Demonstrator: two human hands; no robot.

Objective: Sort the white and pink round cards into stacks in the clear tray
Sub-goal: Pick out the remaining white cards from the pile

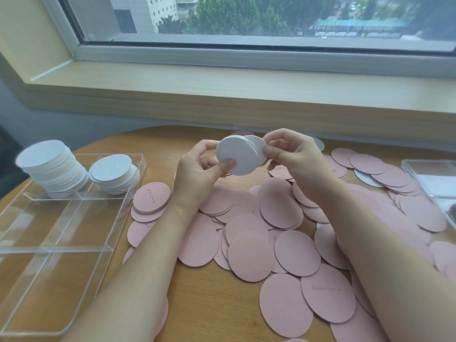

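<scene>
holding a small bunch of white cards [240, 155] up above the table [217, 299], both hands are meeting at the middle of the view. the left hand [197, 174] is pinching the bunch at its lower left edge, thumb on the front card and fingers curled behind. the right hand [293, 156] is gripping the right edge, thumb in front and fingers wrapped over the top. the cards are fanning slightly, so several edges are showing behind the front one.

the clear tray [61, 245] is sitting at nine o'clock from the hands, divided into compartments. in its far compartments two stacks are standing: a tall white stack [51, 166] at the far left and a shorter white stack [114, 174] just beside it, toward three o'clock. the top card of the shorter stack is carrying thin handwriting, too faint to read. the nearer compartments are showing only the wood through the plastic.

pink cards [271, 243] are lying scattered and overlapping across the table, from six o'clock under the forearms round to three o'clock. a small pink pile [151, 198] is resting just beside the tray's right wall, its top card seeming to read "good luck". another pink card [328, 292] at five o'clock is bearing similar script, though blurred. a second clear container [434, 183] is sitting at three o'clock at the table's edge.
</scene>
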